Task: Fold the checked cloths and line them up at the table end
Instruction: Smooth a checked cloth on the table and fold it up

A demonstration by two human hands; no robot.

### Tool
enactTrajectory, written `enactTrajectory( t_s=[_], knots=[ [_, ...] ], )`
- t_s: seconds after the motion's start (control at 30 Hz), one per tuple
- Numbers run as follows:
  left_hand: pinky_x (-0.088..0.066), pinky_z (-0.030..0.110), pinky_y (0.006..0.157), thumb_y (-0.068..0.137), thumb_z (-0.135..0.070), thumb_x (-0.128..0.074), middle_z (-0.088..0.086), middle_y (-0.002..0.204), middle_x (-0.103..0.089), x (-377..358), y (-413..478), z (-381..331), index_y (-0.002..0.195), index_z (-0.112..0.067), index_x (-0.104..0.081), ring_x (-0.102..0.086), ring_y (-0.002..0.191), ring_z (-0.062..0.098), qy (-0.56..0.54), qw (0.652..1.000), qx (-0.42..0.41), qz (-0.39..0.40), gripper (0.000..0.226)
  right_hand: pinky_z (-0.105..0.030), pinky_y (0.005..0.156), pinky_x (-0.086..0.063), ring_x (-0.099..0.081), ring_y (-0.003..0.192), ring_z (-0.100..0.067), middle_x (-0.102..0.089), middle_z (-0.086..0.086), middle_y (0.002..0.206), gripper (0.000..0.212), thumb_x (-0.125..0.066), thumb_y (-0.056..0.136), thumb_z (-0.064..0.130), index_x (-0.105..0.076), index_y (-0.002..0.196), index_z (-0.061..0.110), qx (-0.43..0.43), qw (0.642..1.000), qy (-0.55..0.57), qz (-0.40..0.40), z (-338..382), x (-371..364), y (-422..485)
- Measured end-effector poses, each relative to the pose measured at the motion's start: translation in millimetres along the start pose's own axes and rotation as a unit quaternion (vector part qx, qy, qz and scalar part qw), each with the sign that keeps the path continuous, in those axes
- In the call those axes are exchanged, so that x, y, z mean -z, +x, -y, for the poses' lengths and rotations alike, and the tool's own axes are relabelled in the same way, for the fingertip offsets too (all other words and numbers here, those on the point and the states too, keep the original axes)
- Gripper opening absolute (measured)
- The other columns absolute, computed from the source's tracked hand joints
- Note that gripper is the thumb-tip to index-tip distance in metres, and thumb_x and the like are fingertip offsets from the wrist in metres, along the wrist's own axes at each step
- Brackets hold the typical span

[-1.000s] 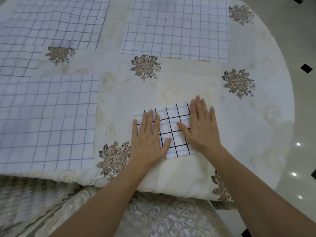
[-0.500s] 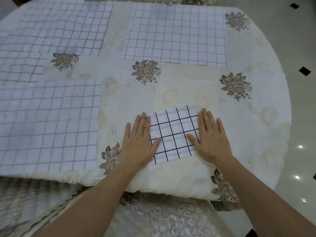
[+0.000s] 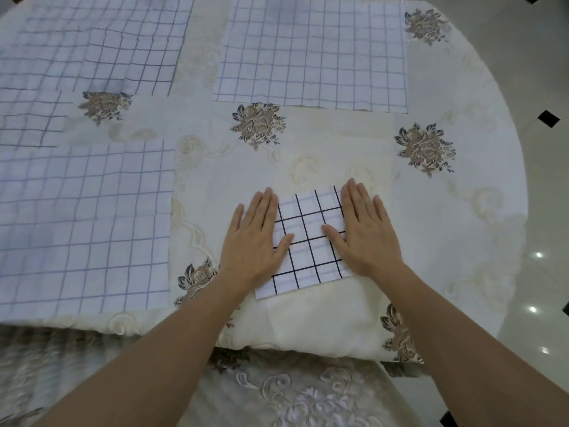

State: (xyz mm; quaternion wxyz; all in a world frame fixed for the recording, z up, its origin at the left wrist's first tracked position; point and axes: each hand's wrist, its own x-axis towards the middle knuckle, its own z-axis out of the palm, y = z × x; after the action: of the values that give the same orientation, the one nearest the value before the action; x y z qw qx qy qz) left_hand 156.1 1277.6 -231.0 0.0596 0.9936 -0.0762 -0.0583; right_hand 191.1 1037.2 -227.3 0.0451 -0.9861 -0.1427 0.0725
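A small folded checked cloth point(image 3: 308, 241), white with black lines, lies near the table's front edge. My left hand point(image 3: 254, 238) rests flat on its left edge and my right hand point(image 3: 365, 232) flat on its right edge, fingers together, both pressing down and holding nothing. Three unfolded checked cloths lie spread flat: one at the left point(image 3: 83, 226), one at the far left point(image 3: 92, 47), one at the far middle point(image 3: 311, 53).
The round table wears a cream cloth point(image 3: 338, 149) with brown flower prints. Its rim curves down the right side, beyond which is shiny floor point(image 3: 548, 211) with black diamond tiles. An embroidered chair seat point(image 3: 277, 392) sits below the front edge.
Both hands slid apart from the middle of the folded cloth to its left and right edges, then closed in slightly. The view shifted a little.
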Motion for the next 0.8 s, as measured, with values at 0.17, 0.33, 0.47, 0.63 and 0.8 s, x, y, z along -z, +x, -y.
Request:
enactTrajectory(
  t_s=[0.17,0.33,0.47,0.63,0.8],
  knots=[
    [-0.001,0.042,0.124,0.101,-0.061,-0.014,-0.001,0.166,0.012,-1.5,-1.1,3.1,0.159,-0.015,0.004,0.015,0.152,0.012,-0.003,1.0,0.0,0.004,0.076,-0.044,0.124,0.001,0.017,0.151,-0.013,0.017,-0.001,0.165,0.084,-0.008,0.098,0.069,0.01,0.157,0.013,-0.028,1.0,-0.003,0.008,-2.9,0.8,-1.4],
    [0.005,0.044,0.124,0.1,-0.063,-0.009,-0.002,0.164,0.022,5.0,-0.2,2.2,0.157,-0.016,0.012,0.022,0.15,0.011,-0.004,0.999,0.002,0.051,0.077,-0.045,0.124,0.002,0.016,0.151,-0.015,0.018,-0.001,0.165,0.087,-0.004,0.094,0.073,0.012,0.157,0.015,-0.033,0.998,0.004,0.049,-1.5,7.1,3.1],
    [0.009,0.047,0.123,0.1,-0.064,-0.005,-0.003,0.163,0.024,20.3,0.9,10.4,0.156,-0.016,0.016,0.022,0.15,0.012,0.003,0.997,-0.034,0.064,0.077,-0.049,0.124,-0.004,0.007,0.153,-0.02,0.011,0.0,0.166,0.084,-0.003,0.092,0.072,0.013,0.157,0.021,-0.07,0.996,0.034,0.045,3.1,28.5,-13.3],
    [0.0,0.047,0.124,0.101,-0.059,-0.016,-0.004,0.167,0.005,55.6,31.4,7.6,0.159,-0.018,0.004,0.006,0.153,0.013,0.017,0.98,-0.186,0.073,0.074,-0.048,0.112,-0.036,-0.04,0.139,-0.031,-0.041,-0.013,0.152,0.073,-0.024,0.096,0.056,-0.026,0.155,0.013,-0.144,0.989,0.028,-0.02,7.1,52.7,-54.2],
    [-0.007,0.041,0.124,0.102,-0.043,-0.043,-0.002,0.163,-0.024,80.6,75.7,-23.2,0.156,-0.02,-0.024,-0.018,0.15,0.016,0.03,0.919,-0.385,0.073,0.062,-0.044,0.076,-0.052,-0.061,0.098,-0.034,-0.062,-0.011,0.113,0.046,-0.06,0.091,0.036,-0.058,0.129,0.01,-0.203,0.976,0.019,-0.07,19.6,51.1,-78.0]
  ],
)
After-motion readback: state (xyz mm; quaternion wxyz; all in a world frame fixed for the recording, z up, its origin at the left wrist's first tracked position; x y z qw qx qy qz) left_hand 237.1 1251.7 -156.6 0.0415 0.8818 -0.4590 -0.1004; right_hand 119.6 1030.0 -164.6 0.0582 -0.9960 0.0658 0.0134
